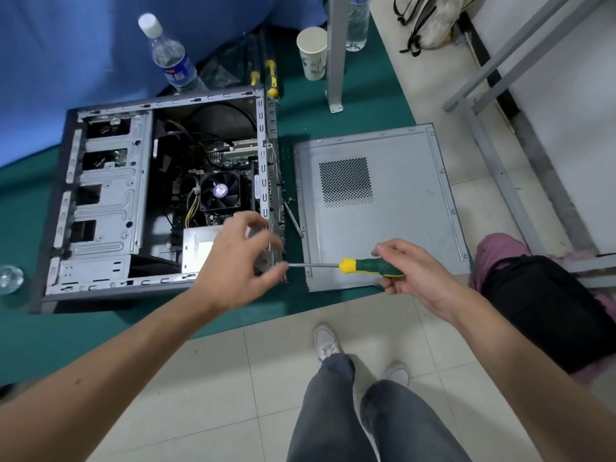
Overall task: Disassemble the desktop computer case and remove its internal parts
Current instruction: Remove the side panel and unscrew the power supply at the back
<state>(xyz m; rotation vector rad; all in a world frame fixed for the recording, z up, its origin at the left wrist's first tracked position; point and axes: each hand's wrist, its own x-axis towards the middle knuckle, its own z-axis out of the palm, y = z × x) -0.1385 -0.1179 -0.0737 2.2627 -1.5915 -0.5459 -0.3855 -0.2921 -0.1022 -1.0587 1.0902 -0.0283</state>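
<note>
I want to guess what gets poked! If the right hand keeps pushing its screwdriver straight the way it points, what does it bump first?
Probably the computer case's rear edge by the left hand. The right hand aims the screwdriver there; the tip's contact is unclear.

The computer case (160,195) lies on its side on the tabletop (33,328), its open side facing up. Inside it, the drive bays (103,191) sit to the left, the cooling fan (220,191) near the middle and the power supply (200,248) at the near edge. The side panel (380,208) lies flat just right of the case, its near corner reaching past the tabletop edge. Between case and panel lies a loose screwdriver (293,216). Behind the case stand a water bottle (170,58) and, further right, a paper cup (312,53) beside a metal post (335,51). The left hand (240,261) hovers over the case's near right corner; the right hand (410,271) grips a screwdriver (346,265) above the panel's near edge, its tip pointing left at the case.
</note>
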